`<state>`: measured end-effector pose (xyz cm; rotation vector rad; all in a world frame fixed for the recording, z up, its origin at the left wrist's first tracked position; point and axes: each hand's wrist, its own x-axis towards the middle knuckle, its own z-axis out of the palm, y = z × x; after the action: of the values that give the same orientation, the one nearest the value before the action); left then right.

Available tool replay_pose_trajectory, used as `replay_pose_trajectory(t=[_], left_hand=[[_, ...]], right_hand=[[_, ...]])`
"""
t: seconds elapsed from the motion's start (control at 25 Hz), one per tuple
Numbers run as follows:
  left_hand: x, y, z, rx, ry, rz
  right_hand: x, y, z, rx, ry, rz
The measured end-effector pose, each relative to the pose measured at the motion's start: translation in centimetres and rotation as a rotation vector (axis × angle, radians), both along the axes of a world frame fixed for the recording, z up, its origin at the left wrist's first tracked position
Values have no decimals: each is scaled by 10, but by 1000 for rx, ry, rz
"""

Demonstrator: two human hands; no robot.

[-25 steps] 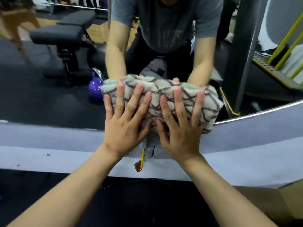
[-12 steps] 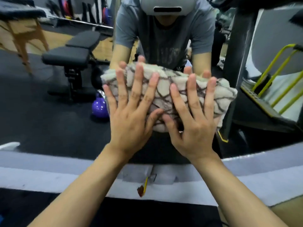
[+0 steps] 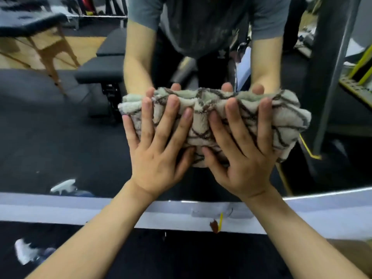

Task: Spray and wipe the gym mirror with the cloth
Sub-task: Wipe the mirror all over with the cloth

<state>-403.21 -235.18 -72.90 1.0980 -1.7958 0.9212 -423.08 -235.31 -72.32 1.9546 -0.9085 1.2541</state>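
Gym mirror glass [image 3: 60, 127] fills our view; our left hand [image 3: 159, 150] and right hand [image 3: 239, 156], fingers flat and spread, press the folded grey-patterned terry cloth [image 3: 203, 115] mid-wipe; next, we judge, another firm sweep.

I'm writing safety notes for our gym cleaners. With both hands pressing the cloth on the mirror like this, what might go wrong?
1. Both the left hand and right hand press flat on the cloth, so a slip could pitch the person into the mirror.
2. The cloth is bunched, so it may smear or leave streaks.
3. The spray bottle lies on the floor nearby, possibly a trip hazard.
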Motion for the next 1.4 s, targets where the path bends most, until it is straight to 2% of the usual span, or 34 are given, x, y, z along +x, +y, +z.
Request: replay_pose_trajectory(t=[0.24, 0.36, 0.44, 0.56, 0.64, 0.72, 0.84, 0.92, 1.0, 1.08, 1.16, 1.32, 1.4], left_hand=[[40, 8, -196, 64, -82, 2], [56, 6, -261, 47, -99, 9], [62, 4, -284, 31, -75, 15], [66, 6, -276, 63, -37, -32], [73, 8, -241, 74, -51, -15], [89, 13, -177, 98, 16, -19], [129, 17, -48, 95, 135, 15], [162, 19, 19, 102, 139, 52], [201, 18, 54, 109, 84, 55], [236, 15, 45, 85, 13, 53], [260, 9, 4, 45, -27, 69], [286, 5, -108, -3, -71, 51], [302, 7, -170, 13, -106, 21]], right_hand=[[31, 17, -201, 160, 59, -64], [51, 19, -266, 148, 46, -110], [60, 16, -288, 130, 20, -120], [65, 21, -284, 161, -32, -129], [70, 24, -250, 171, -45, -125], [87, 25, -183, 161, -66, -88], [133, 18, -44, 79, -106, 44], [171, 13, 22, 57, -125, 105], [205, 10, 58, 22, -144, 177], [227, 8, 54, -26, -101, 213], [244, 7, 17, -38, -20, 153], [268, 14, -108, -17, 33, -94], [284, 18, -177, 28, 45, -149]])
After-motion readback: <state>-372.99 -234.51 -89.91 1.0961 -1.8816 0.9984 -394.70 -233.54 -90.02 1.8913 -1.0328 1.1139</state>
